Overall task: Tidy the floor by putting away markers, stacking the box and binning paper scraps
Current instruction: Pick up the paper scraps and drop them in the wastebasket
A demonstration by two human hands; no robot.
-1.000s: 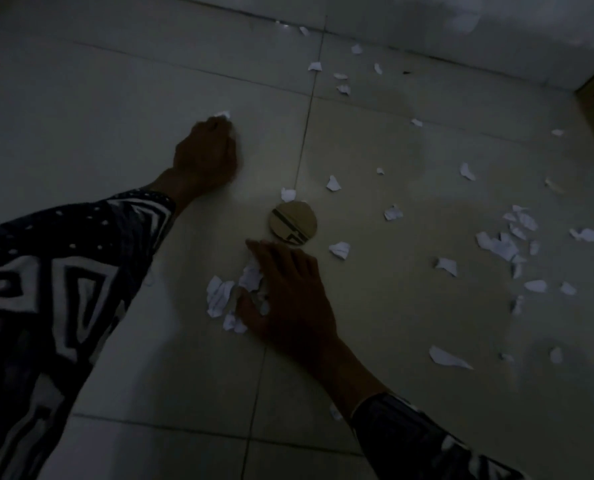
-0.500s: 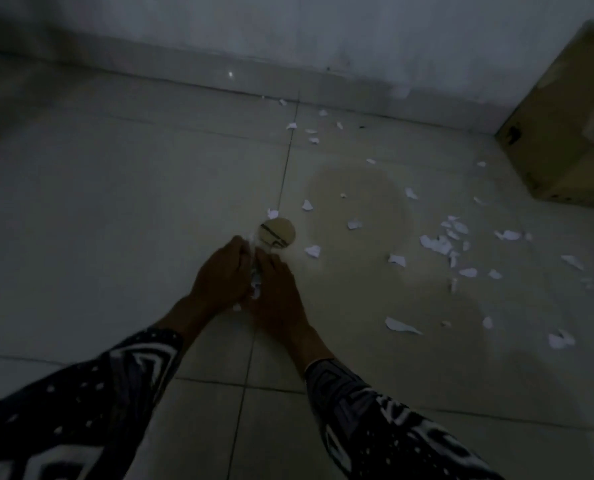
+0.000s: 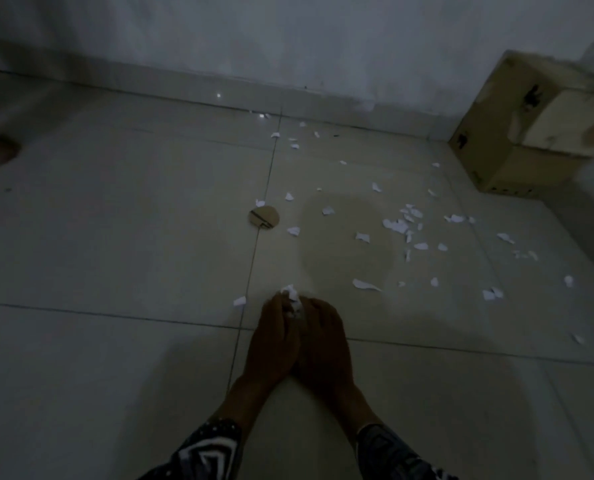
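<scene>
Both hands [image 3: 299, 336] now raised, cupping gathered scraps [image 3: 290, 299].

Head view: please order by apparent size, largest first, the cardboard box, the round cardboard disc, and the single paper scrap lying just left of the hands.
1. cardboard box, largest although farthest away.
2. round cardboard disc.
3. single paper scrap, smallest, even though it lies nearest the camera.

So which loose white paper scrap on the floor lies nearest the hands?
The small white paper scrap just left of the left hand, on the tile seam; the other loose scraps lie farther off, mostly to the right.
</scene>
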